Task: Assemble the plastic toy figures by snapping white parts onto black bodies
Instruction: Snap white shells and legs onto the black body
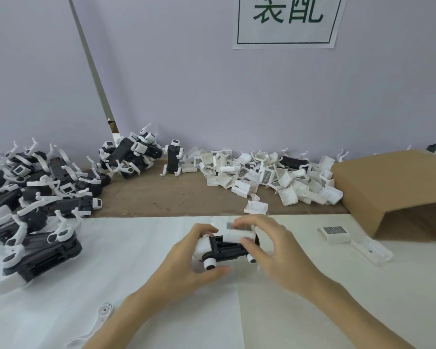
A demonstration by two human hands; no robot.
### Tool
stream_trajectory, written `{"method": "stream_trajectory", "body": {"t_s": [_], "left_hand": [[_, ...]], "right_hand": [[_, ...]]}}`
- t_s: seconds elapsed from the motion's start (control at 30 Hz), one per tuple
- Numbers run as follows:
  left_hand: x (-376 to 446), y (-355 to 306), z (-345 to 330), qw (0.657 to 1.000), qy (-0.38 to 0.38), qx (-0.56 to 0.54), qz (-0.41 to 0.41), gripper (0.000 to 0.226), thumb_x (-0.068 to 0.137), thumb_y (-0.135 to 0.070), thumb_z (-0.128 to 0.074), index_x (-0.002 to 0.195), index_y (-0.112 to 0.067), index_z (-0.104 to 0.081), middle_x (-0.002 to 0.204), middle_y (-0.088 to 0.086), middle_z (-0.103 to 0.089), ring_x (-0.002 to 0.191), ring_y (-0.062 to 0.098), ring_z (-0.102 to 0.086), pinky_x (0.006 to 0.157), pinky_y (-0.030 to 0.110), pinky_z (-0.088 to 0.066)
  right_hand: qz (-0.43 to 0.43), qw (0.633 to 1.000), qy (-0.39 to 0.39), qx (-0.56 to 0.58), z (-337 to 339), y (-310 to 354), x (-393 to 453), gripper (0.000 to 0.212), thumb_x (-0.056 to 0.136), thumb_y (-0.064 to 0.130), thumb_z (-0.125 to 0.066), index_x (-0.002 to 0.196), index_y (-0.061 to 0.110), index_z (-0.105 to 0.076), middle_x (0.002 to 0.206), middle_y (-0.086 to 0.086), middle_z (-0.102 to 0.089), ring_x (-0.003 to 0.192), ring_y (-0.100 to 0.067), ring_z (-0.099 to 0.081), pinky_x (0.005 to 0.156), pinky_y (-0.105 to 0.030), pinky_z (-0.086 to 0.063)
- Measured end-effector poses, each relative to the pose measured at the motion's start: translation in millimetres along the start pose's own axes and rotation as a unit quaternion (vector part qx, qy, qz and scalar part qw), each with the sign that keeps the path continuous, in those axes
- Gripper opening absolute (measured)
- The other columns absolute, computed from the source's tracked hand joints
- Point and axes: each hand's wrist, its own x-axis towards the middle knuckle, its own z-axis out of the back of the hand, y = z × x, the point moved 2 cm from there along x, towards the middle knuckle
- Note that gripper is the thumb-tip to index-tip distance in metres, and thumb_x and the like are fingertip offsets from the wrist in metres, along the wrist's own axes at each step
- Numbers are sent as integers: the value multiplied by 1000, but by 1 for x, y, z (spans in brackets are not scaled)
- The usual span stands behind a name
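A: Where was the work at that moment?

B: Low centre of the view. The left hand gripped one black body from its nine o'clock end, fingers curled round it. The right hand pinched a white panel down onto the body's top from three o'clock.

A: How should that snap have been done well?

B: I'd judge: square the panel's edges to the body first, then press evenly with thumb and fingertips while the left hand braced underneath. A skewed push could bend a clip.

A: And the counts?

B: One figure stood upright at twelve o'clock by the wall. The finished heap at nine to ten o'clock held too many tangled figures to count, well over a dozen. The loose white panels at one o'clock were likewise dozens, uncountable. One barcoded panel lay alone at three o'clock, one cardboard box beyond it, and one stray white limb at seven o'clock.
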Motion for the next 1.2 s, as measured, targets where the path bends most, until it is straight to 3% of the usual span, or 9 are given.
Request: {"method": "stream_trajectory", "body": {"t_s": [0.1,0.37,0.57,0.77,0.87,0.93,1.0,1.1,1.2], "left_hand": [[-2,-3,-1,1000,6,7,-2,63,80,-52,-84,130,-44,-46,120,-19,-65,107,11,-65,86,18,-49],[-4,-7,-5,1000,24,16,3,66,85,-49,-83,137,-40,-43,127,-18,-64,116,13,-64,98,33,-51],[-4,-9,-5,999,32,16,10,68,86,-49,-82,140,-37,-43,133,-17,-62,125,12,-60,105,35,-49],[-4,-10,-5,999,32,-16,30,69,82,-44,-87,136,-46,-43,125,-17,-63,114,14,-64,97,27,-51],[-4,-12,-4,997,51,-43,29,72,80,-48,-87,138,-45,-44,126,-17,-62,116,14,-63,96,20,-50],[-5,-15,-6,997,48,-59,32,60,84,-55,-79,134,-45,-50,125,-18,-62,113,12,-64,92,22,-54],[-5,-19,-8,996,-5,-65,53,41,91,-66,-63,127,-48,-56,124,-19,-58,110,7,-62,84,23,-58],[-3,-25,-8,990,-69,-51,113,40,90,-76,-48,114,-46,-60,105,-8,-65,83,4,-65,66,11,-50],[-2,-29,-10,980,-13,-134,147,33,87,-69,-56,104,-43,-67,86,-2,-77,70,6,-69,60,10,-49]], "right_hand": [[24,999,-11,-26,-7,1,-12,33,102,15,-65,126,37,-66,134,28,-60,137,-6,-49,114,-27,-32],[28,998,-33,-52,-7,0,-19,32,105,25,-59,132,42,-59,135,30,-58,130,-2,-50,105,-11,-31],[8,999,-41,-7,-7,1,-21,31,105,32,-55,134,40,-59,135,25,-61,130,-8,-54,104,-15,-39],[26,997,27,-65,-12,1,-25,32,102,27,-64,130,43,-61,144,31,-50,134,-2,-36,90,-8,-49],[64,990,34,-118,-11,1,-24,30,99,28,-69,127,36,-62,144,32,-48,134,6,-36,104,-16,-41],[85,984,37,-154,-11,1,-23,34,95,26,-75,127,30,-63,143,27,-51,134,5,-41,110,-26,-38],[96,981,31,-167,-11,1,-22,36,93,25,-78,126,27,-64,141,21,-54,133,-1,-46,110,-35,-40],[81,990,26,-114,-13,2,-25,33,95,39,-72,126,33,-63,140,25,-54,136,0,-44,110,-37,-40],[10,1000,3,27,-9,4,-25,26,101,44,-57,127,41,-61,136,23,-58,137,-9,-48,106,-26,-42]]}}
